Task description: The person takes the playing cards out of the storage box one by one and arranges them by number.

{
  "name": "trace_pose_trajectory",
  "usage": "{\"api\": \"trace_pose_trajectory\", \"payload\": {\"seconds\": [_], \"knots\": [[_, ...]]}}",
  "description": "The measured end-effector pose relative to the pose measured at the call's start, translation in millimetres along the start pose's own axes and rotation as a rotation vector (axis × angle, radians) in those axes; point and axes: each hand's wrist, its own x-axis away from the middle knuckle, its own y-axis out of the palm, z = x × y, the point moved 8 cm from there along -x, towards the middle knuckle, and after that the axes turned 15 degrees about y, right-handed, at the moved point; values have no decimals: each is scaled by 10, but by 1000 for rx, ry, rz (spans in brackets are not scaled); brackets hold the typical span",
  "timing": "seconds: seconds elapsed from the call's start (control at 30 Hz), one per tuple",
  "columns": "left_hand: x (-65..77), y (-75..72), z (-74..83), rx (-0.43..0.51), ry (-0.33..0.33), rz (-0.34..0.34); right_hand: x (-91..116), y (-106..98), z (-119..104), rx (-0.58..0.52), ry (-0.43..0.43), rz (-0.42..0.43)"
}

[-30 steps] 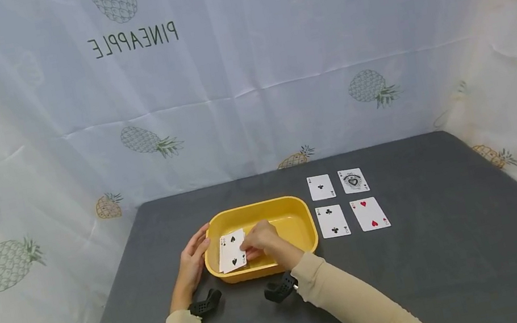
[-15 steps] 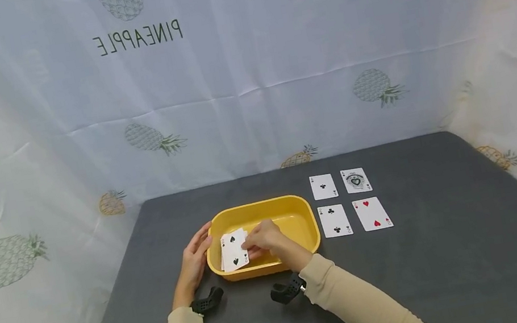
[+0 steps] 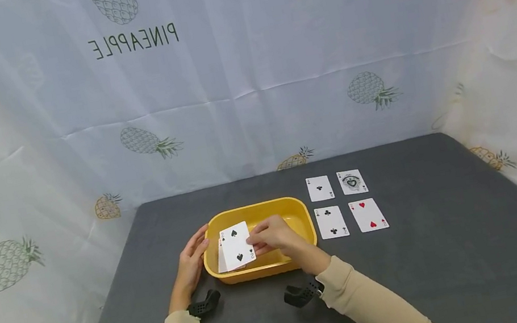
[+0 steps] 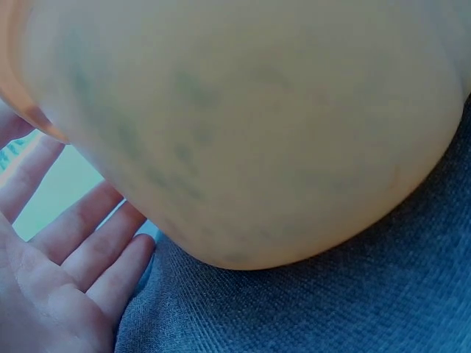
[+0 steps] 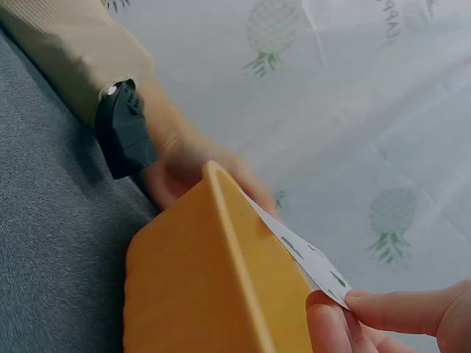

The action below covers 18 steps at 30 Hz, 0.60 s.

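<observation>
I have the right hand (image 3: 273, 234) pinching the two of spades (image 3: 237, 246) between thumb and fingers at its right edge, above the left part of the yellow bin (image 3: 257, 205); I can't tell whether it touches the cards (image 3: 221, 261) lying beneath it. The left hand (image 3: 191, 264) is well apart from the right one, its fingers extended and resting against the bin's left end. On the dark desk (image 3: 438, 268), just right of the bin, I see four face-up cards in two rows: the ace of clubs (image 3: 319, 189) beside a card with an ornate black emblem (image 3: 353, 182) at the back, and the two of clubs (image 3: 331, 222) beside the two of hearts (image 3: 369, 215) in front. A pineapple-print curtain (image 3: 252, 128) hangs behind.
</observation>
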Motion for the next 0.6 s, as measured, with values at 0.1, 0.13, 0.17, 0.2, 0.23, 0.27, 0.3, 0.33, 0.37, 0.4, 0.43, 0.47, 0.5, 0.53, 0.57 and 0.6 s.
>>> {"api": "trace_pose_trajectory", "payload": {"seconds": [0.1,0.13,0.17,0.2,0.23,0.27,0.3,0.33,0.37,0.4,0.43,0.47,0.5,0.53,0.57,0.6], "knots": [[3,0,0,-6,-6,0,50,-73,-19,-3,-20,2],[3,1,0,-10,-9,0,62,-99,-23,0,-23,4],[3,0,-1,-12,-13,1,72,-123,-25,-4,-28,5],[3,1,-1,-16,-17,2,78,-148,-24,-7,-33,5],[2,1,-3,-21,-21,3,85,-175,-22,-11,-36,5],[1,0,-5,-27,-24,4,95,-204,-20,-14,-36,6],[-1,0,-6,-29,-26,5,105,-234,-18,-18,-37,6],[-2,1,-6,-31,-27,5,114,-265,-15,-21,-38,5],[-3,1,-7,-31,-27,4,123,-299,-11,-25,-40,4],[-5,1,-8,-31,-26,5,135,-336,-8,-24,-47,4],[-5,1,-9,-31,-26,4,148,-377,-2,-28,-44,7],[-6,1,-11,-31,-25,2,161,-421,4,-30,-46,11],[-6,2,-12,-29,-24,1,171,-463,11,-31,-52,15],[-6,1,-11,-31,-24,-1,179,-507,20,-33,-57,19],[-5,1,-9,-32,-21,-4,188,-550,28,-36,-61,24],[-4,1,-10,-35,-21,-3,196,-592,37,-38,-64,28]]}}
